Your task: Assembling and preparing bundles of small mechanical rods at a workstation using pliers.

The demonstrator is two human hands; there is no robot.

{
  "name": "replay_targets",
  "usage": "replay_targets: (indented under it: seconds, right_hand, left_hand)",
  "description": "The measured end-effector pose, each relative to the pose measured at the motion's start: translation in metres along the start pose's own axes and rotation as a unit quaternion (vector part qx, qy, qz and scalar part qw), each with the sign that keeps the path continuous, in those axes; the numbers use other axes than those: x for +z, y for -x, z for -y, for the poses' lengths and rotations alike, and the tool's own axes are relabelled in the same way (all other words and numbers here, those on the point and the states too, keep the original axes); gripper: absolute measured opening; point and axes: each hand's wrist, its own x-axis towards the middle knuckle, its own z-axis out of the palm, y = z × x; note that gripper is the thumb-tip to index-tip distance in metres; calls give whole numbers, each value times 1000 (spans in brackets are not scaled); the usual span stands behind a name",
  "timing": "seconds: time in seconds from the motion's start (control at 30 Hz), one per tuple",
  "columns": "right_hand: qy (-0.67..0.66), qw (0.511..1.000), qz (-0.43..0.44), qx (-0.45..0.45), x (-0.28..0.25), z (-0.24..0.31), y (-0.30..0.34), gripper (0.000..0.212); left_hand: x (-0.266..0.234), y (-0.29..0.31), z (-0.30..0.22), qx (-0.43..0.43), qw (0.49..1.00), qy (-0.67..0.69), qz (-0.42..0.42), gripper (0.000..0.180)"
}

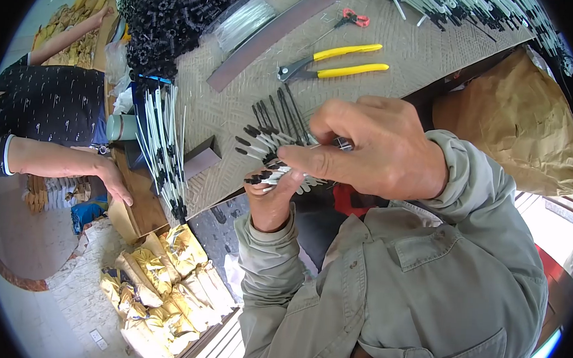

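Observation:
My left hand (272, 203) is wrapped round a fanned bundle of thin white rods with black tips (276, 149), held over the table's near edge. Above it, my right hand (383, 149) reaches across from the right, thumb and bent forefinger closed together at the bundle. What lies between those fingertips is partly hidden; a small shiny end shows beside them. Several longer dark rods (284, 110) stick out beyond the bundle. Pliers with yellow handles (349, 60) lie just past my hands, their jaws toward the left.
A heap of small black parts (172, 18) covers the far left. Nearby are a bag of clear sticks (243, 22), a brown strip (272, 37) and red-handled scissors (354, 18). White rods (164, 145) stand at left, beside a co-worker's hand (114, 180). Wrapped yellow packets (168, 290) sit lower left.

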Motion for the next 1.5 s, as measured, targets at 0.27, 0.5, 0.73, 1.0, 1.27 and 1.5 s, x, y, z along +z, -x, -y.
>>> replay_targets:
  seconds: [0.27,0.5,0.73,1.0,1.27,1.5]
  right_hand:
    - [-158,986,-24,50,10,-8,4,37]
    - [-141,989,-27,28,9,-5,1,36]
    - [-55,998,3,-4,2,-2,-2,31]
    - [-73,997,-7,-29,10,-6,-5,27]
    - [-19,998,5,-55,1,-1,-7,26]
    - [-17,999,-4,-37,4,8,-4,32]
  left_hand:
    - [7,-1,1,45,999,2,5,17]
    - [-6,5,10,40,999,12,-8,21]
    - [-14,12,19,67,997,26,-29,28]
    - [-10,8,15,60,997,42,-28,28]
    - [2,1,8,81,996,-5,27,25]
    - [-5,0,8,9,998,-9,54,25]
